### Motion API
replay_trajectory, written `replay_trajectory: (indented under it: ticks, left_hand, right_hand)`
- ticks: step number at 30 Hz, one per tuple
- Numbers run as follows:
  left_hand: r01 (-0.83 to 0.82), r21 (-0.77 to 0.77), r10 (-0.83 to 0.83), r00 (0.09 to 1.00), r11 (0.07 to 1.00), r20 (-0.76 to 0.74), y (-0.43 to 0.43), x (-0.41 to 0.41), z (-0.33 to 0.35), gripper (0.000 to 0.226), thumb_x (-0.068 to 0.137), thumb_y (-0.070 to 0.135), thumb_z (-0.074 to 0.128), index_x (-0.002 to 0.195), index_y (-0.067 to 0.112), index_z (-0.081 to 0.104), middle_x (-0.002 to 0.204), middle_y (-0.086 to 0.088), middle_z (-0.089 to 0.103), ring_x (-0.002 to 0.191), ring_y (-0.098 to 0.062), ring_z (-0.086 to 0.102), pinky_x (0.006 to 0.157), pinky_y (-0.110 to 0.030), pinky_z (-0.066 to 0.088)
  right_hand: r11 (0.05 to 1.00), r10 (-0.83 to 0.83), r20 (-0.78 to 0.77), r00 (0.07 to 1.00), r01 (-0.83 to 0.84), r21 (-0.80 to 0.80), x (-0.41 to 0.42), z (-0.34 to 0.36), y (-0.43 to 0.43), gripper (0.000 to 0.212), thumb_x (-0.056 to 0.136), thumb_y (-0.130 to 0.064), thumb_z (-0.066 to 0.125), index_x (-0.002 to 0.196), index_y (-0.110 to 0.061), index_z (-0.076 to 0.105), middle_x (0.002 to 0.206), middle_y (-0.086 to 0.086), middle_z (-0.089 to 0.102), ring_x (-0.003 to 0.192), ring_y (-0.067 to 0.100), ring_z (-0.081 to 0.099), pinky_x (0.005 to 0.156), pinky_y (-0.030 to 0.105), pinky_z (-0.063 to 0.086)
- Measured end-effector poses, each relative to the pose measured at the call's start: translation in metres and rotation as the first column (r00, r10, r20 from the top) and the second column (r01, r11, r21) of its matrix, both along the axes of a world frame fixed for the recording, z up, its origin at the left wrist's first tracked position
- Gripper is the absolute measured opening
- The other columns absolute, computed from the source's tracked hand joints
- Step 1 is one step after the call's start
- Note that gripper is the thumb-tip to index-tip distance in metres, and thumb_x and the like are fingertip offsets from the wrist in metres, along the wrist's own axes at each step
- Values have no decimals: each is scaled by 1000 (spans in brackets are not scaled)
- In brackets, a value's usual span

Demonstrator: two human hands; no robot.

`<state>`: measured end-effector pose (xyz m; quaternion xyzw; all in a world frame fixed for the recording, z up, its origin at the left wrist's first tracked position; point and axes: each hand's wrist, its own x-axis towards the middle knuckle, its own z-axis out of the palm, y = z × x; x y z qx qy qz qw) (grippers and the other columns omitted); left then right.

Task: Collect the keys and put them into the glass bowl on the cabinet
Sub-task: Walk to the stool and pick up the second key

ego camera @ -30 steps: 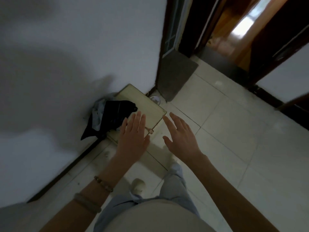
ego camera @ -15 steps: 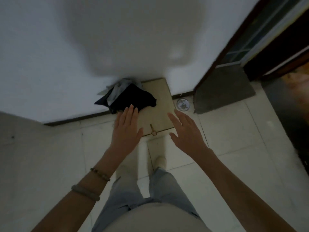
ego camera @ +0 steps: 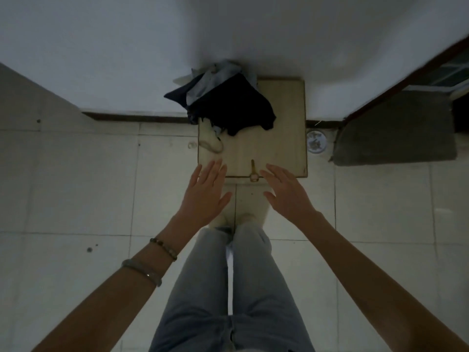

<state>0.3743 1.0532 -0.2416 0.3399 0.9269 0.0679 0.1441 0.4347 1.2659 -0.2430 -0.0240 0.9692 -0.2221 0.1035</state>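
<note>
Key [ego camera: 252,171]: a single brass-coloured key lies flat at the near edge of a low pale wooden stand, blade pointing toward the wall, its ring hanging just over the lip. It sits in the open, apart from everything else on the stand, so it can be lifted without shifting anything.

Right hand [ego camera: 288,193]: open, fingers spread and empty, palm down just beside the key on its right. It is the closer of the two, and looks placed to make the pick.

Left hand [ego camera: 205,194]: also spread flat and holding nothing, hovering off the key's left, over the stand's near corner. Two bracelets sit on that wrist.

Wooden stand [ego camera: 279,128]: set against the white wall, directly ahead of the person's feet.

Dark clothing [ego camera: 228,105]: a heap of black and grey cloth piled beyond the key at the stand's wall side, spilling off its left edge. Whether more keys lie beneath it cannot be told.

Cord [ego camera: 212,146]: a pale looped cord lies left of the key, beyond the left hand.

Floor drain [ego camera: 316,142]: a round drain to the right of the key, off the stand; a grey mat [ego camera: 396,130] lies further right.

Glass bowl and cabinet: not in sight. The collecting has yet to begin.
</note>
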Motion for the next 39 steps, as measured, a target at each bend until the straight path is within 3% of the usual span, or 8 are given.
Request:
replay_trajectory:
  ticks: [6,11,21,24,28,34,36,39]
  left_hand:
    - [-11,-22,12,998,1000,61,12,5,-110,62,92,39,48,139,1,32,147,-20,32,134,-35,32,112,-51,23]
    - [-25,-2,25,997,1000,68,25,0,-177,64,93,39,47,141,1,28,148,-20,29,136,-35,29,112,-50,22]
    - [-35,-7,35,999,999,23,26,-8,-221,62,91,40,44,137,0,35,143,-21,39,132,-35,37,107,-53,31]
    - [-37,-27,37,999,999,15,29,-9,-213,60,90,39,49,134,-1,40,141,-20,42,129,-34,41,106,-52,34]
    - [-45,-24,46,999,999,15,32,-12,-180,60,92,37,49,136,-1,36,146,-21,33,134,-36,32,110,-51,24]
    - [-121,25,122,992,992,-19,28,-15,-82,62,92,33,51,139,-1,29,148,-22,28,137,-37,26,112,-52,20]
    - [-164,47,166,985,985,-35,21,-13,-43,63,92,34,49,140,0,26,149,-21,26,138,-36,24,113,-51,19]
    - [-257,77,262,963,963,-65,5,-9,17,65,93,36,48,142,1,23,150,-21,25,139,-34,22,113,-48,15]
  right_hand:
    - [998,-55,13,998,55,-28,-7,-111,12,49,76,3,64,123,2,49,133,23,49,124,35,45,101,29,27]
    - [1000,-2,-30,1000,1,-31,-16,-171,15,50,71,5,68,118,4,52,128,26,53,121,39,48,101,48,39]
    - [998,68,-203,977,-66,17,-26,-216,11,31,73,12,64,104,5,64,112,23,65,104,38,61,89,47,52]
    - [995,51,-213,976,-68,-74,-26,-205,11,20,78,10,61,96,4,66,110,23,66,103,35,62,87,46,53]
    - [969,-85,-184,979,38,-245,-31,-163,8,19,81,2,64,99,3,67,102,22,70,96,31,66,88,42,53]
    - [788,-337,-14,941,274,-552,-39,-55,-2,18,82,-12,66,100,-8,70,91,-3,70,82,-3,63,78,7,48]
    - [739,-363,28,932,305,-601,-41,-13,-6,17,81,-13,68,98,-11,70,88,-4,71,77,-6,64,74,9,50]
    - [615,-374,156,914,371,-696,-47,52,-14,12,81,-16,67,92,-16,71,84,3,73,76,10,69,73,25,57]
